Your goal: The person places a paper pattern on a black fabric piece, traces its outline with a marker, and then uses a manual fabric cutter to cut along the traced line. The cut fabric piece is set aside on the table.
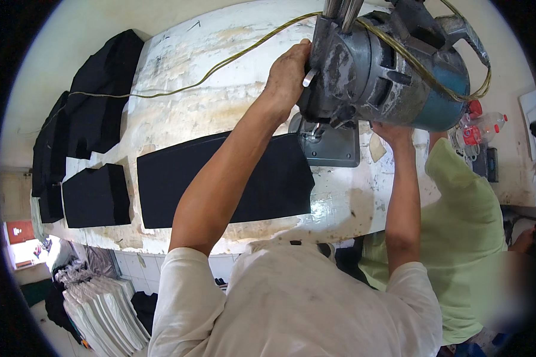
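A grey-and-teal electric cloth cutting machine [354, 77] stands over the table, its flat metal base plate [333, 156] touching the right end of a thick black fabric stack [268, 190]. My left hand [287, 74] grips the left side of the machine's housing, thumb up along the edge; its other fingers are partly hidden. Below the motor, my right hand [393, 132] is close to the machine's underside. The motor covers its fingers, so what they touch cannot be made out. My left forearm crosses above the fabric stack.
More black fabric stacks [96, 195] lie at the left. A yellowish power cord [220, 66] runs across the white worn table [178, 53] to the machine. At the right are plastic bottles with red caps [482, 132] and a person in a green shirt [458, 202], close beside me.
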`<state>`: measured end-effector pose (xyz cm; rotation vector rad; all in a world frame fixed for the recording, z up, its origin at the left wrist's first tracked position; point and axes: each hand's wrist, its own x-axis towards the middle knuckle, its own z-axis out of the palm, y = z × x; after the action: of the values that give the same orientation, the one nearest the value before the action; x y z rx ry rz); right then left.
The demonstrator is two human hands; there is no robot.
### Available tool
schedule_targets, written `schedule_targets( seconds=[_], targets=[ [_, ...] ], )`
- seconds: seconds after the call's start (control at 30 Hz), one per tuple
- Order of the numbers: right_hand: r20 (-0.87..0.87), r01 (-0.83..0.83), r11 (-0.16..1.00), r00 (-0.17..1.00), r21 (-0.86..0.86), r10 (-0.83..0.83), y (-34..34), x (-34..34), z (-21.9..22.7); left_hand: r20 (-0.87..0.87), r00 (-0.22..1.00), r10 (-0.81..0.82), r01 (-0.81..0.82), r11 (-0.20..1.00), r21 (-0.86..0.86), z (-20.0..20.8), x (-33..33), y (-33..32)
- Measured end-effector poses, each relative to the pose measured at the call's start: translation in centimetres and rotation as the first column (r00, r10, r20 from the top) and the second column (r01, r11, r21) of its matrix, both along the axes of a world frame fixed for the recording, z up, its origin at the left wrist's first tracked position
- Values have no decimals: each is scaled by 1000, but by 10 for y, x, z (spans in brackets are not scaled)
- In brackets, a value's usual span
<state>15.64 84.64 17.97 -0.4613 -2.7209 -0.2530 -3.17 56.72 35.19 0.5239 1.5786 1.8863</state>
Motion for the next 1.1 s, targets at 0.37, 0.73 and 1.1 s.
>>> schedule_targets(
  seconds=[0.37,0.73,1.1],
  targets=[
    [6,35,995,999,90,-36,-5,-4,10,-119,993,21,-21,1000,-2,-4,9,-2],
    [44,43,996,998,81,-46,1,-4,3,-22,1000,12,-12,1000,13,-6,9,0],
    [-27,9,994,1000,106,-6,0,-5,9,8,998,60,-60,998,8,7,18,0]
  ],
)
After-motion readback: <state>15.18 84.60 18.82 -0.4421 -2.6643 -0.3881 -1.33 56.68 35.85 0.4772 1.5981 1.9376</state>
